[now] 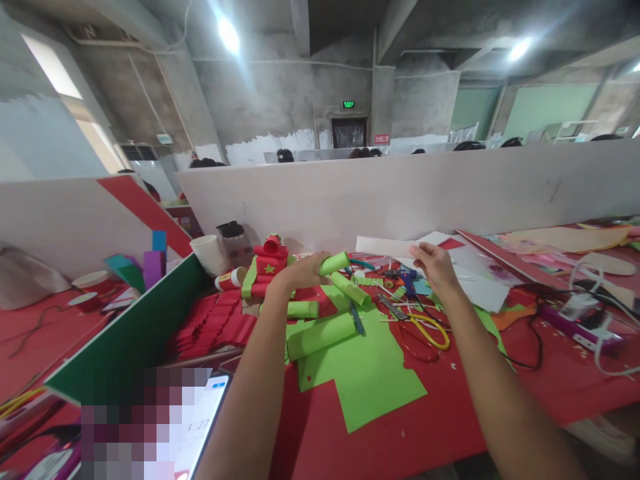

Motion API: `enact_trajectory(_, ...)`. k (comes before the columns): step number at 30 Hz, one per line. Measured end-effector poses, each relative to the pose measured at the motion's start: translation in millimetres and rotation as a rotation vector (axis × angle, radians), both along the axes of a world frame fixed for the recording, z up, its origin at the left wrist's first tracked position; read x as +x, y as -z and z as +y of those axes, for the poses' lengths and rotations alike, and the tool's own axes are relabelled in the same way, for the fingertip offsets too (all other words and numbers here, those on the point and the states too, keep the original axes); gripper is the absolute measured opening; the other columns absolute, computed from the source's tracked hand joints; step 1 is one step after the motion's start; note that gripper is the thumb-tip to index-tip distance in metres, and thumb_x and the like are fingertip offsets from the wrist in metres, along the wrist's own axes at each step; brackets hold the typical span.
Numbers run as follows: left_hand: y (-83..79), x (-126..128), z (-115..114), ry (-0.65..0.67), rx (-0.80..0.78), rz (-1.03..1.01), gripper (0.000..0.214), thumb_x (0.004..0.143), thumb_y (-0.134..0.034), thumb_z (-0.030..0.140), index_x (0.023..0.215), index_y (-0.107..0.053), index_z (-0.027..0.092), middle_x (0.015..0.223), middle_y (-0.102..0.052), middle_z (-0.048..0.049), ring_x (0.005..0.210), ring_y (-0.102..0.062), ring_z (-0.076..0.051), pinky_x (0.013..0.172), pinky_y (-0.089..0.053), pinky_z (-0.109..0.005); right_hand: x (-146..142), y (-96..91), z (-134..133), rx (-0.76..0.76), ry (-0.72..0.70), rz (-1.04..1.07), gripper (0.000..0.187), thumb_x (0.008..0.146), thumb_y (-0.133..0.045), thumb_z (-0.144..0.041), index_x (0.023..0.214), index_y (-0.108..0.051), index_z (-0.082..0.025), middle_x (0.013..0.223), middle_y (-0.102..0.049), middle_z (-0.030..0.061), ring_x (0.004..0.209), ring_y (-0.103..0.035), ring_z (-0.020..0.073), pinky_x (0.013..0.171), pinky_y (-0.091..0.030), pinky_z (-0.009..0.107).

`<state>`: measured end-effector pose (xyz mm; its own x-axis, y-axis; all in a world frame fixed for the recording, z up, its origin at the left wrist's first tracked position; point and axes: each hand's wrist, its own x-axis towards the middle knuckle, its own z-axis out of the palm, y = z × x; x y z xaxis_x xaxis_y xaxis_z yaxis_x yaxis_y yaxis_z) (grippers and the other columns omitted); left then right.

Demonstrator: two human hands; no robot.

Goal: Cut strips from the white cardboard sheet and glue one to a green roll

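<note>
My left hand [300, 270] is closed round a small green paper roll [334, 263], held above the red table [550, 387]. My right hand [434, 263] reaches toward a white paper sheet [385, 245] at the back, fingers curled near its edge; whether it grips the sheet is unclear. Below the left hand lie more green paper rolls [320, 335], one long [351, 289] and one short [303, 309], on flat green paper [370, 380]. A red paper model with a yellow star [270, 267] stands just left of my left hand.
Yellow-handled scissors [430, 330], a blue tool [409, 280] and paper scraps lie between my arms. Folded red paper [215, 323], a paper cup [207, 253] and a dark jar [235, 243] sit left. A phone [200, 427] lies near the front. Cables and a power strip [580, 320] are at right. A grey partition [400, 193] runs behind.
</note>
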<state>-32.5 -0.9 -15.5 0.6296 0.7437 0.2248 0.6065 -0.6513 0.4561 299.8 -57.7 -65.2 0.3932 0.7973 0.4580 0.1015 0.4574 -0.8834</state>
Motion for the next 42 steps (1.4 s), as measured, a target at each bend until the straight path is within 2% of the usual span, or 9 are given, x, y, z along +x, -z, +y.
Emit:
enact_trajectory(4,-1.4,-1.0,-0.2,-0.008,0.012,0.009,0.061,0.062,-0.079,0.040,0.117,-0.060,0.024,0.107,-0.069,-0.0093,0.101,-0.063,-0.032,0.084,-0.046,-0.034,-3.9,-1.7,-5.6,-0.042,-0.014,-0.085,0.030,0.067,-0.076,-0.044,0.073,-0.066,-0.016,0.062,-0.054,-0.0030,0.056,-0.042,0.0101,0.052,-0.035,0.024)
enact_trajectory(8,-5.7,0.7,-3.8,-0.007,0.046,0.162,0.060,0.069,-0.073,0.045,0.122,-0.055,0.023,0.114,-0.067,-0.0101,0.100,-0.063,-0.030,0.082,-0.047,-0.034,-9.4,-5.3,-11.2,-0.054,-0.021,-0.129,0.031,0.068,-0.076,-0.045,0.071,-0.065,-0.016,0.061,-0.053,-0.0034,0.056,-0.041,0.0098,0.053,-0.033,0.024)
enact_trajectory(13,-9.3,2.2,-6.0,-0.031,0.044,0.295,0.058,0.072,-0.071,0.043,0.123,-0.052,0.023,0.123,-0.063,-0.0096,0.106,-0.061,-0.028,0.084,-0.047,-0.032,-11.7,-10.5,-16.6,-0.067,-0.049,-0.167,0.030,0.069,-0.075,-0.045,0.071,-0.066,-0.016,0.062,-0.055,-0.0023,0.057,-0.042,0.0105,0.056,-0.035,0.025)
enact_trajectory(18,-12.0,4.2,-8.6,-0.018,0.028,0.336,0.058,0.070,-0.073,0.041,0.121,-0.053,0.022,0.119,-0.065,-0.0092,0.104,-0.062,-0.027,0.083,-0.048,-0.031,-14.3,-13.1,-21.1,-0.090,-0.062,-0.187,0.030,0.070,-0.075,-0.045,0.071,-0.066,-0.016,0.061,-0.055,-0.0027,0.057,-0.042,0.0106,0.057,-0.035,0.025)
enact_trajectory(21,-13.7,4.8,-11.9,-0.032,0.015,0.345,0.063,0.071,-0.070,0.050,0.124,-0.052,0.021,0.122,-0.065,-0.0105,0.105,-0.062,-0.028,0.084,-0.047,-0.032,-12.7,-11.9,-20.4,-0.097,-0.053,-0.194,0.029,0.070,-0.075,-0.044,0.070,-0.065,-0.017,0.061,-0.054,-0.0031,0.057,-0.041,0.0105,0.056,-0.034,0.025)
enact_trajectory(26,-12.8,2.0,-14.1,-0.083,0.022,0.321,0.081,0.077,-0.055,0.070,0.137,-0.045,0.017,0.132,-0.059,-0.0163,0.113,-0.059,-0.032,0.088,-0.046,-0.035,-0.6,-6.4,-11.8,-0.083,-0.019,-0.116,0.028,0.069,-0.075,-0.042,0.067,-0.063,-0.017,0.062,-0.053,-0.0023,0.057,-0.040,0.0105,0.053,-0.033,0.025)
enact_trajectory(32,-14.7,-1.1,-16.7,-0.046,0.085,0.278,0.074,0.082,-0.045,0.073,0.128,-0.056,0.016,0.126,-0.063,-0.0148,0.112,-0.059,-0.031,0.089,-0.044,-0.035,5.8,-6.5,-10.2,-0.061,-0.013,-0.104,0.029,0.068,-0.076,-0.041,0.062,-0.060,-0.018,0.061,-0.051,-0.0024,0.056,-0.039,0.0102,0.052,-0.031,0.025)
enact_trajectory(42,-23.0,0.7,-22.7,-0.059,0.043,0.267,0.073,0.071,-0.056,0.075,0.112,-0.065,0.015,0.103,-0.069,-0.0125,0.091,-0.064,-0.029,0.073,-0.045,-0.032,-3.3,-10.9,-20.4,-0.064,-0.080,-0.193,0.028,0.071,-0.074,-0.042,0.068,-0.063,-0.017,0.061,-0.049,-0.0037,0.058,-0.038,0.0102,0.055,-0.031,0.025)
